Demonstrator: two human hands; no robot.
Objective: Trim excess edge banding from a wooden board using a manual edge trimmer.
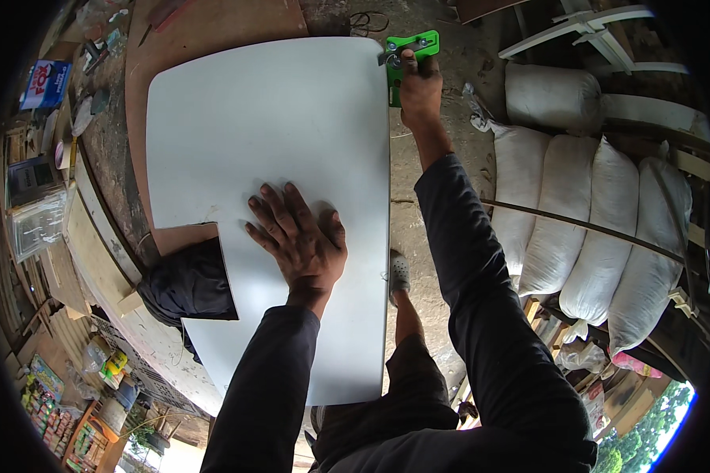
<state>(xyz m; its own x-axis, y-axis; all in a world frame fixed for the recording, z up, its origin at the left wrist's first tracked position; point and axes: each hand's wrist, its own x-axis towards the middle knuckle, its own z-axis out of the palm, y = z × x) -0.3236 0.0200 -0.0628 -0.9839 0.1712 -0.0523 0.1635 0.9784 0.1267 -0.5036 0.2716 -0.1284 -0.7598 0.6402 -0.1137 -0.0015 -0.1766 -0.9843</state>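
Observation:
A large white panel (268, 118) with rounded far corners and a notch in its left side lies before me. My left hand (304, 240) rests flat on its middle, fingers spread, holding nothing. At the far right corner, my right hand (422, 98) is closed around a green edge trimmer (422, 44), a small hand tool with round metal knobs. The trimmer sits against the panel's right edge. My fingers and palm cover part of its body.
Dark cloth (185, 285) bulges under the notch. A brown board (213, 25) lies beneath the panel's far side. Several stuffed white sacks (556, 213) line the right, crossed by a thin strip (588, 225). A blue can (46, 83) stands far left. My clog (400, 272) is on the floor.

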